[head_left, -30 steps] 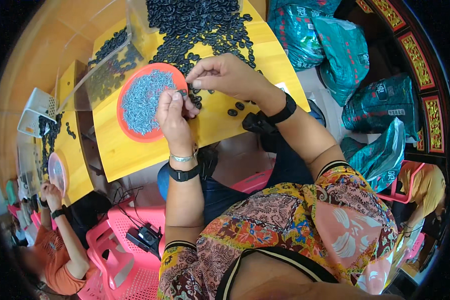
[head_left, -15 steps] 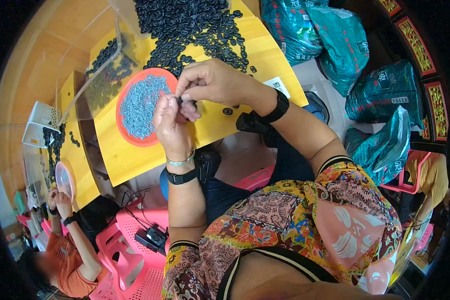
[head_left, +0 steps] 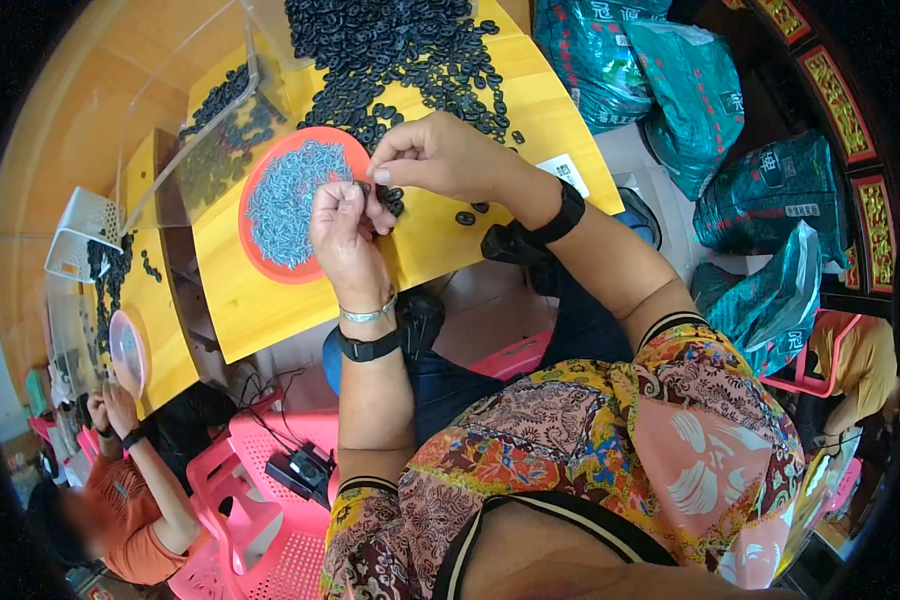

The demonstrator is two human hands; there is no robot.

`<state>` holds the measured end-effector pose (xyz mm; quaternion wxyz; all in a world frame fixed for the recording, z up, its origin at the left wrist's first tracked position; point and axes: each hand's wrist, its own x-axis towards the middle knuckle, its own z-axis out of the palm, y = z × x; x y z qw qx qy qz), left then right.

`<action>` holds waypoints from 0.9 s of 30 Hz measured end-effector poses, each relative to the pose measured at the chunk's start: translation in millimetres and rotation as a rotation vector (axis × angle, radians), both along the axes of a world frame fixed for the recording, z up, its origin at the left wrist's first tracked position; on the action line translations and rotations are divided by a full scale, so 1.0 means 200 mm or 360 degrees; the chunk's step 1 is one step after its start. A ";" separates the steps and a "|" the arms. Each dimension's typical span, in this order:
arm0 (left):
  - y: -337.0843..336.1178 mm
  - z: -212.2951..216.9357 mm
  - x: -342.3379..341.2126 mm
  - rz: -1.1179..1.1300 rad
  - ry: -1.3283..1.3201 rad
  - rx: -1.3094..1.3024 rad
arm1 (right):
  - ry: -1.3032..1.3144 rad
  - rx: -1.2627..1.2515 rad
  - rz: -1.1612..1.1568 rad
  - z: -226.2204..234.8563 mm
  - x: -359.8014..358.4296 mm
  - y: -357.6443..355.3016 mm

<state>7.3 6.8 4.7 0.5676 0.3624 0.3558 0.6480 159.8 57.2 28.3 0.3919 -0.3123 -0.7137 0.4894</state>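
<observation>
Over the near edge of the yellow table (head_left: 260, 320), my left hand (head_left: 345, 235) pinches a small black oval part (head_left: 361, 187) between thumb and fingers. My right hand (head_left: 445, 158) is just to the right of it, thumb and forefinger closed together; whatever they hold is too small to make out. Beside and partly behind my left hand lies a round orange-red plate (head_left: 358, 152) full of small silver screws (head_left: 290, 210). Several black oval parts (head_left: 392, 198) lie on the table between my hands, and a loose one (head_left: 465, 217) is below my right hand.
A big heap of black oval parts (head_left: 380, 40) covers the table's far side. At left stand a clear plastic bin (head_left: 195, 150) and a white basket (head_left: 82, 235). A co-worker (head_left: 145, 500) sits lower left by pink chairs (head_left: 280, 520). Green sacks (head_left: 685, 90) stand at right.
My right hand's fingertips have drawn away to the right from the left hand's fingers, and the black part there shows more plainly. The view has shifted slightly.
</observation>
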 end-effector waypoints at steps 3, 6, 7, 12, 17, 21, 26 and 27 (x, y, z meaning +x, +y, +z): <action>-0.01 0.01 0.00 0.0066 0.0097 -0.0003 | -0.0090 0.0041 -0.0052 0.00 -0.01 0.00; -0.02 0.01 0.01 0.0100 0.0211 -0.0040 | -0.0012 -0.0078 -0.0010 -0.02 -0.01 0.00; -0.02 0.01 0.01 0.0090 0.0258 -0.0025 | -0.0053 -0.0062 0.0014 -0.03 -0.01 0.00; -0.02 0.02 0.03 0.0057 0.0360 -0.0041 | -0.0167 -0.0024 -0.0004 -0.02 0.01 0.00; -0.02 0.00 0.02 -0.0183 0.0305 -0.0083 | -0.0207 0.0146 0.0008 0.01 0.03 0.00; -0.02 0.03 0.00 -0.0204 0.0447 -0.0107 | -0.0292 0.0264 0.0026 0.02 0.04 0.01; 0.00 0.04 -0.05 0.0252 0.0226 0.0019 | -0.0341 0.0576 -0.0065 0.02 0.01 0.01; 0.01 0.05 -0.06 0.0383 0.0124 0.0042 | -0.0340 0.0578 -0.0060 0.02 0.01 0.02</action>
